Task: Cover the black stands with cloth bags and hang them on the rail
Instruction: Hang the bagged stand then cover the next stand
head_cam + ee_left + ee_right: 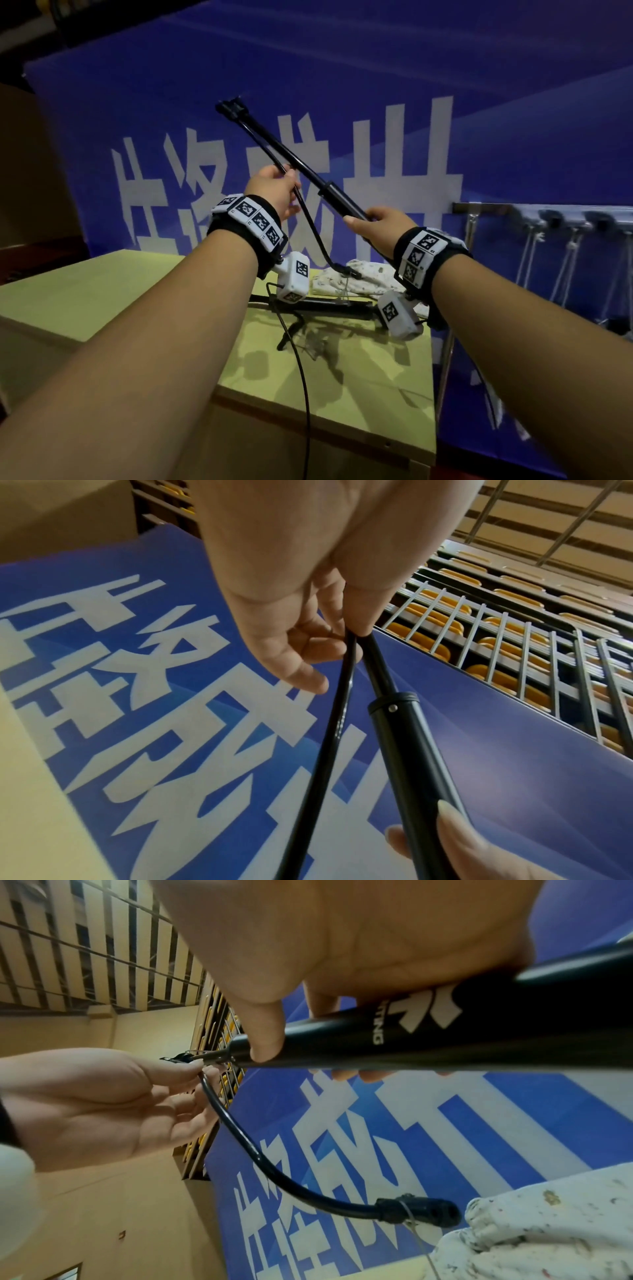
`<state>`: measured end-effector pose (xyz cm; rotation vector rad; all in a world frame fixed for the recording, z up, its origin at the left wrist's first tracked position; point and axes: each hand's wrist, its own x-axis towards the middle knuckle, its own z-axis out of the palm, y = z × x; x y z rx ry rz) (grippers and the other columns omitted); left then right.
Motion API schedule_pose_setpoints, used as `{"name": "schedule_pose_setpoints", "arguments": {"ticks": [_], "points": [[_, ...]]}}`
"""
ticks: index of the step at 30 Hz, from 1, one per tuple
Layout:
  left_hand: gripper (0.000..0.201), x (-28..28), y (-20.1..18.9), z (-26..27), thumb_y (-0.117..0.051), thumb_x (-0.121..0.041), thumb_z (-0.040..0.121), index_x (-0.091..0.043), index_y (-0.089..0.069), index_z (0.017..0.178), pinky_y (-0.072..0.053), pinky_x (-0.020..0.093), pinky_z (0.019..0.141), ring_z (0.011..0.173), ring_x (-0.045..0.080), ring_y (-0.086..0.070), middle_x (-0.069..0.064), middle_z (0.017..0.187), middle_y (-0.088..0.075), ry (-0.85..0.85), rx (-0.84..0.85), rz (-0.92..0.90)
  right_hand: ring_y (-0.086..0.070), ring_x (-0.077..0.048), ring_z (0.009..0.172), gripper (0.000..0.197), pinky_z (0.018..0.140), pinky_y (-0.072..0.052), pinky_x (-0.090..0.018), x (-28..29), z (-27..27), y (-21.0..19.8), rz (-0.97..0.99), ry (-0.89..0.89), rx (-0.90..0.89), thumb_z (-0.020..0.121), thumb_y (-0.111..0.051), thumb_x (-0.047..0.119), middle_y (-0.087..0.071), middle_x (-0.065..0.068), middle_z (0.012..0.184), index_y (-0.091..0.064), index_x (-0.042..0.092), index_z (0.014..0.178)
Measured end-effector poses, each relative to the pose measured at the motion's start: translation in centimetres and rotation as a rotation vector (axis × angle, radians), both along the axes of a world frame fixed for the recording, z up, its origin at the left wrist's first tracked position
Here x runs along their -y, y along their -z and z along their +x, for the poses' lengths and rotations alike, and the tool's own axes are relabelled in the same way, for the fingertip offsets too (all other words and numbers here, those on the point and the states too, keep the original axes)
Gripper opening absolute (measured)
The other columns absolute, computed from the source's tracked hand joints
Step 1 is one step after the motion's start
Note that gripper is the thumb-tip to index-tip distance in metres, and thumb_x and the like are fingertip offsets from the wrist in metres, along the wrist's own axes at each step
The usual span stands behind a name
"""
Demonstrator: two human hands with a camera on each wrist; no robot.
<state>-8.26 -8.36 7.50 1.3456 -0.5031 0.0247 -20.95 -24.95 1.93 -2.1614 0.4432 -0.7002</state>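
I hold a black stand (310, 171) slanted in the air above the table; its thick tube (411, 753) carries white lettering (421, 1020). A thin black hose (313, 233) curves down from it to a connector (418, 1211). My left hand (286, 181) pinches the hose and the thin shaft together (352, 639). My right hand (364, 217) grips the thick lower tube (308, 1042). Pale speckled cloth bags (366, 277) lie on the table behind my right wrist. A second black stand (329, 304) lies flat in front of them.
The yellow-green table (137, 291) has its right edge near a metal rail (513, 208) on the blue banner wall, with several hooks and white cords (568, 253) hanging from it. A black cable (301, 377) runs off the table's front edge.
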Motion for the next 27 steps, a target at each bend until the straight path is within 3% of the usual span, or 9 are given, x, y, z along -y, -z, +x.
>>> {"name": "schedule_pose_setpoints", "arguments": {"ticks": [4,7,11,17,20,22,25,27], "points": [[0.02,4.2,-0.8,-2.6,-0.052,-0.021,0.108,-0.022,-0.07,0.118,-0.052,0.029,0.059,0.067,0.011,-0.057,-0.003,0.081,-0.064,0.014,0.076,0.015,-0.063,-0.02,0.07,0.034,0.064,-0.049,-0.031,2.7,-3.1,0.4,0.036,0.065,0.085,0.095,-0.068,0.061,-0.068,-0.001,0.081,-0.071,0.028,0.104],[0.023,7.5,-0.6,-4.7,-0.05,-0.019,0.108,-0.021,-0.07,0.118,-0.06,0.036,0.07,0.075,0.014,-0.061,-0.001,0.079,-0.063,0.06,0.111,0.023,-0.061,-0.02,0.069,0.029,0.066,-0.05,-0.031,4.8,-5.6,0.9,0.101,0.106,0.136,0.096,-0.071,0.057,-0.067,0.0,0.078,-0.072,0.027,0.097],[0.024,11.2,-0.2,-7.7,-0.046,-0.013,0.11,-0.018,-0.066,0.12,-0.059,0.03,0.064,0.074,0.012,-0.058,0.001,0.079,-0.057,0.137,0.127,0.004,-0.059,-0.016,0.064,0.026,0.06,-0.046,-0.026,6.9,-9.2,1.7,0.115,0.167,0.162,0.099,-0.07,0.051,-0.065,0.002,0.073,-0.071,0.026,0.092],[0.028,16.4,0.2,-12.2,-0.044,-0.013,0.11,-0.021,-0.067,0.124,-0.062,0.029,0.069,0.082,0.013,-0.06,0.001,0.084,-0.056,0.226,0.168,0.059,-0.058,-0.019,0.065,0.027,0.061,-0.046,-0.028,10.0,-14.6,2.9,0.206,0.257,0.207,0.1,-0.068,0.05,-0.064,0.002,0.069,-0.073,0.025,0.09],[0.03,18.2,0.5,-14.2,-0.042,-0.013,0.111,-0.02,-0.066,0.127,-0.06,0.022,0.061,0.079,0.014,-0.059,0.001,0.083,-0.055,0.262,0.223,0.138,-0.058,-0.022,0.065,0.034,0.065,-0.046,-0.032,11.1,-17.0,3.8,0.241,0.274,0.189,0.101,-0.064,0.052,-0.064,-0.001,0.07,-0.069,0.024,0.082],[0.031,19.4,1.1,-15.5,-0.04,-0.011,0.111,-0.016,-0.064,0.131,-0.056,0.018,0.055,0.071,0.014,-0.056,0.001,0.079,-0.053,0.309,0.265,0.215,-0.057,-0.023,0.065,0.037,0.065,-0.046,-0.031,11.2,-18.1,4.2,0.303,0.272,0.216,0.104,-0.061,0.05,-0.063,-0.006,0.074,-0.069,0.018,0.087],[0.031,21.2,2.3,-17.2,-0.042,-0.009,0.11,-0.012,-0.063,0.132,-0.061,0.033,0.07,0.071,0.013,-0.055,0.0,0.076,-0.054,0.373,0.306,0.239,-0.059,-0.025,0.069,0.04,0.072,-0.05,-0.035,10.6,-18.8,4.3,0.444,0.235,0.269,0.107,-0.058,0.048,-0.064,-0.008,0.075,-0.069,0.013,0.092],[0.026,22.3,2.9,-18.1,-0.044,-0.01,0.109,-0.019,-0.068,0.113,-0.061,0.046,0.081,0.072,0.018,-0.056,-0.002,0.073,-0.057,0.391,0.346,0.286,-0.062,-0.027,0.073,0.05,0.078,-0.053,-0.041,10.8,-18.9,4.3,0.473,0.243,0.264,0.107,-0.056,0.051,-0.066,-0.008,0.076,-0.074,0.005,0.102]]}}
